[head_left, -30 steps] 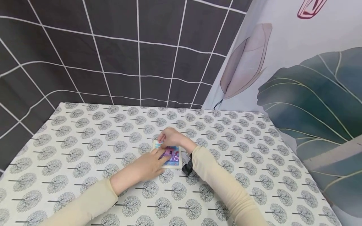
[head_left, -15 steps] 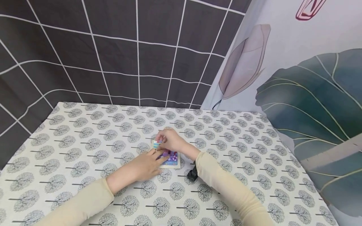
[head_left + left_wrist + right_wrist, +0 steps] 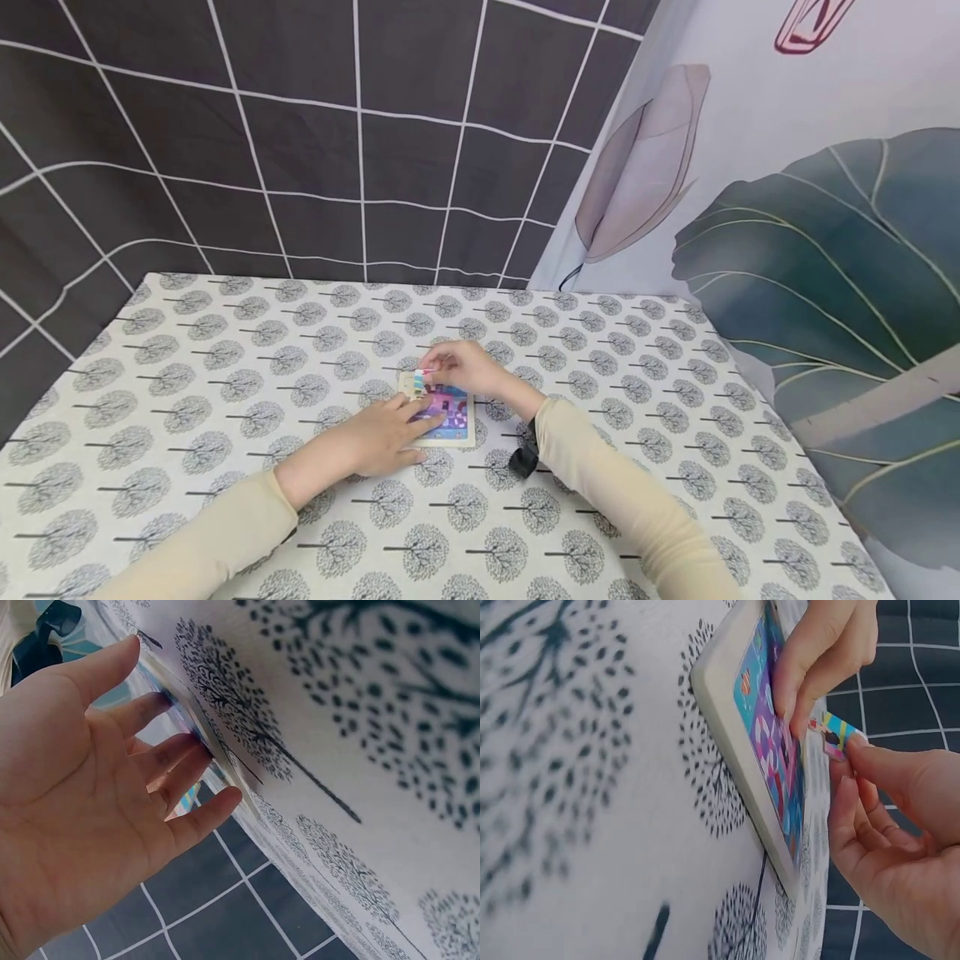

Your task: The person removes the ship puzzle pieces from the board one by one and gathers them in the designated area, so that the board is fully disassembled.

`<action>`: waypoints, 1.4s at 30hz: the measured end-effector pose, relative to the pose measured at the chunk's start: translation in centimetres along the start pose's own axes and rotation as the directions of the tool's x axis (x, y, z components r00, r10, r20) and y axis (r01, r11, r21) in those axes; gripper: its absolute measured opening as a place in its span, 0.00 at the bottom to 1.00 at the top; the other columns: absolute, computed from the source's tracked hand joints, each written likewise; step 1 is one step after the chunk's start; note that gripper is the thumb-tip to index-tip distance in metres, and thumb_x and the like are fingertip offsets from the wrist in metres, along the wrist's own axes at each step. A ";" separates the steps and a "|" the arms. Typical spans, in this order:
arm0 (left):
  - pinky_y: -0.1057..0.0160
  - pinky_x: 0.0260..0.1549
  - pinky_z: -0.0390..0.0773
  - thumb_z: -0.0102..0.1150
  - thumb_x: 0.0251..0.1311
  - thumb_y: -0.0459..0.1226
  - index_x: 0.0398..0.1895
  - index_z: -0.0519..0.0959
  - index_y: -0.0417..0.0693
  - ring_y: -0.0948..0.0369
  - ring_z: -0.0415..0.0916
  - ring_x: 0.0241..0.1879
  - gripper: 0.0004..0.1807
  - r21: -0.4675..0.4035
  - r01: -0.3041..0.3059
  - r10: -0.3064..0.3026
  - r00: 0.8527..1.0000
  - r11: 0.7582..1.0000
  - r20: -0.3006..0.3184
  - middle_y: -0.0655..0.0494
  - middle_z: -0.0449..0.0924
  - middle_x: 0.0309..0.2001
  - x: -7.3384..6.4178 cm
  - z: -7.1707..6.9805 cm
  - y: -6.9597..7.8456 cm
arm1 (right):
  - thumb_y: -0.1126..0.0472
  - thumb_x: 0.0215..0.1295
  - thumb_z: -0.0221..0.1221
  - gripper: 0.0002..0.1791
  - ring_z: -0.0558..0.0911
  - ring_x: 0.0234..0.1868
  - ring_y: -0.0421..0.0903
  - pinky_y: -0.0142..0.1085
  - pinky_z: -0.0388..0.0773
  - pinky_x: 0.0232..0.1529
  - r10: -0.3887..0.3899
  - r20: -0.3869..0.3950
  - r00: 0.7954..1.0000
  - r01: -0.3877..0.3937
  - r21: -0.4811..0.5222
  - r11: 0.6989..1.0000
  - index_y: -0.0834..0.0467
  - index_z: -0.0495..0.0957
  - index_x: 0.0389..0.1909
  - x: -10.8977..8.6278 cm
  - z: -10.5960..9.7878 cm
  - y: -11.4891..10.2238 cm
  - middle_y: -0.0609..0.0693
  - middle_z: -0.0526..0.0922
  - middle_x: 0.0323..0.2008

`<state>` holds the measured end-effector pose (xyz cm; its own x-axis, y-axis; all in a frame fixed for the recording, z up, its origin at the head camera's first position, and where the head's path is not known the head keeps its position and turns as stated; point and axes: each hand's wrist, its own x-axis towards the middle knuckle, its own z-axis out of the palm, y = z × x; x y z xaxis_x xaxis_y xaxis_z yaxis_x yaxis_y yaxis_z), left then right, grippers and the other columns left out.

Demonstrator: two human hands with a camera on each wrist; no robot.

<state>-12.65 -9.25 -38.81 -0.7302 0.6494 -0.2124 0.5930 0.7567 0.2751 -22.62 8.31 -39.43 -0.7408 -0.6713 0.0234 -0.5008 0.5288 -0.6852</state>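
Observation:
A flat picture puzzle (image 3: 453, 417) with a pale border and a purple, pink and blue picture lies on the table. My left hand (image 3: 382, 433) rests on its left side, fingers spread and fairly straight, covering part of the picture. At the far left corner my right hand (image 3: 467, 367) pinches a small puzzle piece (image 3: 836, 736) between thumb and fingers. Yellow, blue and pink show on that piece, which is tilted up off the board in the right wrist view. Bare pale board shows beside it in the head view. In the left wrist view, the left hand (image 3: 97, 780) hides most of the puzzle.
A white cloth (image 3: 300, 500) printed with grey trees covers the table. Behind it hangs a dark curtain (image 3: 300, 150) with white grid lines. To the right is a pale hanging with a large leaf print (image 3: 810, 275). A black strap device (image 3: 525, 458) sits at the right wrist.
My right hand has raised the piece at the far left corner, baring pale board beneath. The left hand stays on the puzzle. The head view has shifted slightly.

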 end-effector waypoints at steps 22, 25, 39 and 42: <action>0.44 0.68 0.51 0.50 0.64 0.48 0.69 0.60 0.48 0.42 0.52 0.67 0.32 -0.026 0.021 -0.021 1.000 0.999 0.005 0.44 0.53 0.71 -0.4 -0.2 0.3 | 0.66 0.55 0.64 0.09 0.80 0.33 0.42 0.28 0.80 0.34 0.061 -0.105 0.993 -0.061 0.005 0.998 0.60 0.81 0.38 -3.8 -2.1 2.5 0.49 0.78 0.30; 0.43 0.68 0.50 0.50 0.64 0.48 0.69 0.60 0.48 0.41 0.52 0.67 0.32 -0.028 0.020 -0.020 1.000 0.999 0.007 0.44 0.52 0.71 -0.4 -0.1 0.2 | 0.66 0.55 0.64 0.10 0.80 0.33 0.42 0.28 0.80 0.35 0.080 -0.110 0.991 -0.080 0.005 0.997 0.60 0.81 0.39 -4.4 -2.2 2.7 0.49 0.78 0.31; 0.44 0.68 0.49 0.50 0.63 0.49 0.70 0.59 0.50 0.42 0.52 0.68 0.33 -0.027 0.022 -0.021 1.000 0.999 0.018 0.45 0.52 0.71 0.0 -0.1 0.3 | 0.67 0.54 0.64 0.09 0.77 0.30 0.40 0.28 0.78 0.34 0.085 -0.241 0.967 -0.091 -0.013 0.996 0.61 0.81 0.38 -6.5 -1.8 4.1 0.49 0.79 0.29; 0.44 0.68 0.50 0.51 0.63 0.49 0.70 0.59 0.50 0.43 0.52 0.67 0.33 -0.026 0.023 -0.022 0.999 0.999 0.023 0.45 0.52 0.71 0.0 -0.1 0.4 | 0.68 0.54 0.64 0.09 0.77 0.29 0.41 0.29 0.78 0.33 0.091 -0.254 0.963 -0.101 -0.027 0.995 0.60 0.81 0.37 -6.5 -1.8 4.3 0.49 0.79 0.29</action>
<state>-12.46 -8.99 -38.57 -0.7352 0.6340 -0.2399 0.5673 0.7692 0.2942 -20.73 15.85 -41.21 -0.8723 -0.4669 0.1450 -0.4356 0.6076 -0.6641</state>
